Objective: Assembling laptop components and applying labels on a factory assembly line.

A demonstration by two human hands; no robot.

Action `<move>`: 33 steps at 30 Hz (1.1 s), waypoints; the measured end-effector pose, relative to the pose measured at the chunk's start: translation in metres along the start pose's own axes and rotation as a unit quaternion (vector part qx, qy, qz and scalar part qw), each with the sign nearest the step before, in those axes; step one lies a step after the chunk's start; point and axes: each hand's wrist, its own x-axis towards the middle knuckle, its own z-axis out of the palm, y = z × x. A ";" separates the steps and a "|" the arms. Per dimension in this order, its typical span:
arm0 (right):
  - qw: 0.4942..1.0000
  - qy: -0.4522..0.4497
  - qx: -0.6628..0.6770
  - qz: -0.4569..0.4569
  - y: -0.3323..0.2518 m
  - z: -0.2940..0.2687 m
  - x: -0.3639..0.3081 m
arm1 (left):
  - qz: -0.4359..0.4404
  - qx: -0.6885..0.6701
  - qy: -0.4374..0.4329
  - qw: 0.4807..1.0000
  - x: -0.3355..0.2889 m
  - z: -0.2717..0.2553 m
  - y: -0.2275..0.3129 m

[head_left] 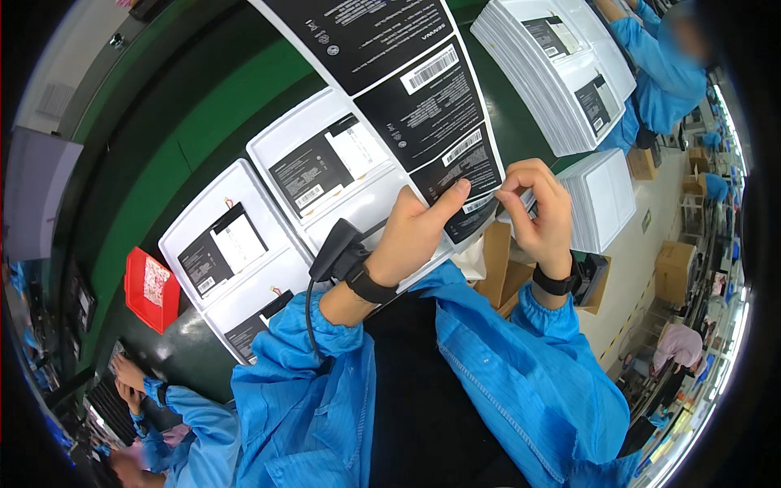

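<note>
Smooth black label strip (419, 104) — left grip (413, 236) clasping it, right grip (543, 213) pinching its corner, round-cornered white trays (254, 281)

Label sheet (413, 98) partly off-frame above, fine print (431, 111) seemingly blurred

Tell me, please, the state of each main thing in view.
Label sheet: held, spread out
Left hand: gripping label sheet, thumb on top
Right hand: pinching at label sheet's edge
Packs: lying flat
White trays: open, holding packs
Red bin: open, holding small pieces
Larger tray stack: piled, packs on top
</note>
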 end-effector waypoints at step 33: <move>0.929 -0.354 0.108 -0.020 -0.043 0.086 -0.033 | -0.251 0.446 -0.140 0.848 -0.117 -0.095 0.057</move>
